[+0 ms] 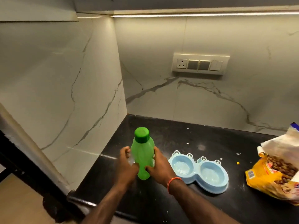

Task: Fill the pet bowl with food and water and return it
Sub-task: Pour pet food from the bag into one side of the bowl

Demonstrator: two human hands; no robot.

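Now, line by line:

Bottle: a green bottle (142, 157) with a darker green cap (141, 135) screwed on stands upright on the black surface (169, 206), near the corner where the two marble walls meet.

Left hand: the left hand (126, 165) sits against the bottle's left side, its fingers (125, 151) curled toward the body and the thumb pressed low on the front, so it holds the bottle.

Right hand: the right hand (159, 165) clasps the bottle's right side, fingers wrapped behind and the thumb meeting the front near the left thumb; an orange thread band (173, 183) circles its wrist.

Pet bowl: a pale blue double pet bowl (199, 172) lies flat on the surface just right of the right hand, apart from the bottle; its left cup shows some wet or whitish residue, and I cannot tell what, if anything, is in the right cup.

Food bag: an opened yellow food bag (275, 172) lies at the right edge of view, brown kibble showing in its mouth.

Wall: a switch panel (200, 64) with one socket is mounted on the back wall above the bowl.

Crumbs: a few small bits lie scattered on the surface between bowl and bag.
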